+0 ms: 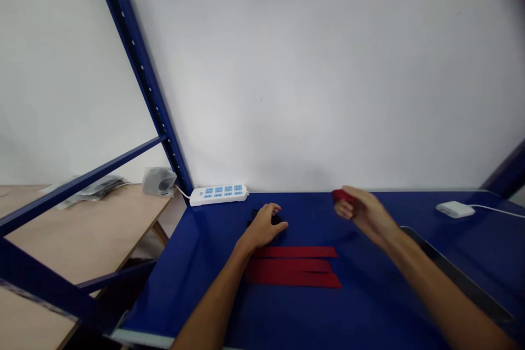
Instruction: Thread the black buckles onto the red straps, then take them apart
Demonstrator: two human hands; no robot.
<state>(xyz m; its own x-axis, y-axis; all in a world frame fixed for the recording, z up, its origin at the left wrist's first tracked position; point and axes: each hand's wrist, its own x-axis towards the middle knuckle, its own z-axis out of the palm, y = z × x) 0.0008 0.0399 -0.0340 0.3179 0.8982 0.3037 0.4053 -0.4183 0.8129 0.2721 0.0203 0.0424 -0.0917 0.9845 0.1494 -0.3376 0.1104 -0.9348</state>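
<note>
Three red ribbon strips (pixel 293 272) lie side by side on the blue tabletop (pixel 197 284), their left ends partly behind my left forearm. Just beyond them, my left hand (pixel 264 225) rests over a small black item (pixel 277 220), thumb and fingers apart; most of that item is covered, so its kind cannot be made out. Raised above the right half of the table, my right hand (pixel 365 212) is closed around a folded or rolled piece of red ribbon (pixel 341 196), slightly blurred.
Against the wall stands a white power strip (pixel 219 194) with blue sockets. A white adapter (pixel 455 209) with a cable is at the back right. A flat dark panel (pixel 455 276) lies under my right forearm. Left, beyond a blue frame post (pixel 143 71), is a wooden table (pixel 102 229) with plastic bags.
</note>
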